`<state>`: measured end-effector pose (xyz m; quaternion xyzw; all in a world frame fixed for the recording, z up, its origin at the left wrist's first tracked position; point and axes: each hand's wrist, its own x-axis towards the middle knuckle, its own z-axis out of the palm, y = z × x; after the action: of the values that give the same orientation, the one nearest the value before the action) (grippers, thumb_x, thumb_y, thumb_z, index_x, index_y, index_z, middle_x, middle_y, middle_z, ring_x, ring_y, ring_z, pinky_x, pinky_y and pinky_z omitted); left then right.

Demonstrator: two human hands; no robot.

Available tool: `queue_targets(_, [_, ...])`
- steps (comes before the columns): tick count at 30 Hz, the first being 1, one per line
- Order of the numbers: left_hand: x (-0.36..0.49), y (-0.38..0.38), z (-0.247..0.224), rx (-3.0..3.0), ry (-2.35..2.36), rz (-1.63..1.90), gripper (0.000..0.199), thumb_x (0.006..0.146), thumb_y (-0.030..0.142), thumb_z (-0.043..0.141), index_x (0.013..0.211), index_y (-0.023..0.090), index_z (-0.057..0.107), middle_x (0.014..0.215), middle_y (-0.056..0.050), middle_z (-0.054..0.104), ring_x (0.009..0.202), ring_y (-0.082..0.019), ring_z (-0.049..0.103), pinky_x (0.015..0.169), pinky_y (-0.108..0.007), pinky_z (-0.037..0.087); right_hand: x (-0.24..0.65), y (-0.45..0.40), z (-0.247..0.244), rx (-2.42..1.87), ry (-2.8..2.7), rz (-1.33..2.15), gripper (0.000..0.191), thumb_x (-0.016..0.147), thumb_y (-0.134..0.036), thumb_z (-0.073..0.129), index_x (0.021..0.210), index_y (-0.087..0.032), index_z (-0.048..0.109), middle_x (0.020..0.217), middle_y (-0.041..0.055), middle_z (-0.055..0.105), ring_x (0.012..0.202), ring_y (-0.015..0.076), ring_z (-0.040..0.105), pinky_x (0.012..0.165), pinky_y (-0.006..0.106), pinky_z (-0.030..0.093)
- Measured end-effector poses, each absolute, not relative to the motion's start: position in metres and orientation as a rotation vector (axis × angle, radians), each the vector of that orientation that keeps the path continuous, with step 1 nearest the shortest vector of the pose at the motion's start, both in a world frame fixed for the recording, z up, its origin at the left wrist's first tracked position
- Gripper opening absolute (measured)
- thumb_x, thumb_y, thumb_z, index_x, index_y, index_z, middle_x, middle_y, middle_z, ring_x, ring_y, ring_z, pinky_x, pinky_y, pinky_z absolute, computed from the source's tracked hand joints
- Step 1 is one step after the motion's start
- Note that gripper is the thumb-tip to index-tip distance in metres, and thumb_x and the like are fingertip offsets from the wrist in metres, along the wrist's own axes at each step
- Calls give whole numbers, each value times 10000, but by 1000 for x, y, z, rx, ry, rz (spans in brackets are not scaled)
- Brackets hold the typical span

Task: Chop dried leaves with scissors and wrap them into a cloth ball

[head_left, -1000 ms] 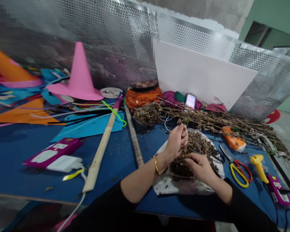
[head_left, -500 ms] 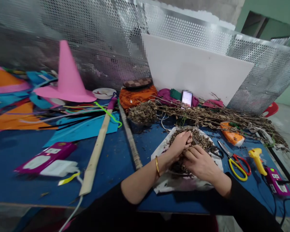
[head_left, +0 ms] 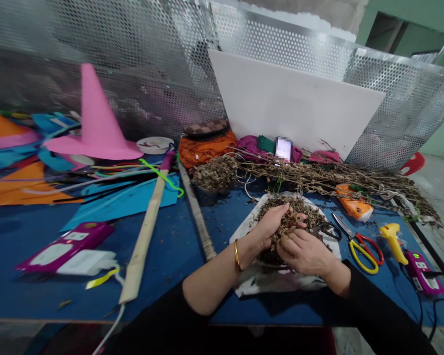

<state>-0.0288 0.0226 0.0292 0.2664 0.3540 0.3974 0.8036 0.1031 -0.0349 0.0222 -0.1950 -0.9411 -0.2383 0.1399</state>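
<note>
A heap of dried brown plant bits (head_left: 311, 209) lies on a white sheet (head_left: 247, 224) at the table's front, right of centre. My left hand (head_left: 274, 226), below a gold bangle, is over the heap with its fingers curved round some of the dried bits. My right hand (head_left: 304, 250) is bent close beside it, its fingers pressed together over the heap; what they hold is hidden. Black-handled scissors (head_left: 327, 230) lie at the heap's right edge, just beyond my right hand.
Red-and-yellow scissors (head_left: 362, 249), a yellow glue gun (head_left: 394, 241) and a purple power strip (head_left: 424, 273) lie right. Dried stalks (head_left: 318, 177) stretch behind. Two sticks, one pale (head_left: 146, 241), lie left, near a pink hat (head_left: 98, 123) and another purple strip (head_left: 68, 244).
My hands have come slightly apart, and dried bits now show between them. My left fingers have opened a little from their earlier pinch. The whole view has shifted slightly.
</note>
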Motion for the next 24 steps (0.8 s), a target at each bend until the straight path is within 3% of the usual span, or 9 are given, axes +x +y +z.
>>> queue_targets(4, [-30,22,31,609,767,870,208,813,331,594,710,170,509,545,11,581,436,-111,547,435,-209,456,103,-36,25,-559,-2726,-679,248,937,-159,392,1093,-112,580,903,89,592,834,196,543,800,381,427])
queue_targets(9, [-39,32,43,455,677,1011,235,905,291,457,701,174,460,470,90,386,326,-35,326,336,-127,305,105,-36,23,-728,-2653,-646,322,921,-137,410,1216,-70,519,1051,149,619,995,239,562,872,397,442])
queue_targets(12, [-44,36,50,426,671,1042,287,948,281,369,695,168,445,460,100,318,302,-26,231,293,-122,185,107,-38,17,-692,-2524,-567,346,905,-141,454,1245,-90,498,1012,126,651,1024,235,579,878,389,463])
queue_targets(15, [-43,35,51,472,675,1060,282,937,319,414,698,173,435,444,109,287,295,-26,196,290,-127,146,106,-42,14,-684,-2343,-491,410,891,-181,515,1296,-136,465,1032,111,664,1181,243,524,945,403,450])
queue_targets(20, [-32,33,42,479,711,1110,275,901,337,490,689,172,433,443,95,358,315,-28,278,316,-124,199,101,-39,13,-741,-2478,-498,473,906,-170,449,1377,-138,414,1340,136,532,1372,254,314,1061,440,369])
queue_targets(24, [-31,34,35,410,714,1094,246,887,326,502,704,164,470,522,49,494,373,-49,415,384,-149,354,97,-34,10,-877,-2495,-464,496,901,-159,420,1389,-71,393,1378,160,493,1388,277,269,1079,474,336])
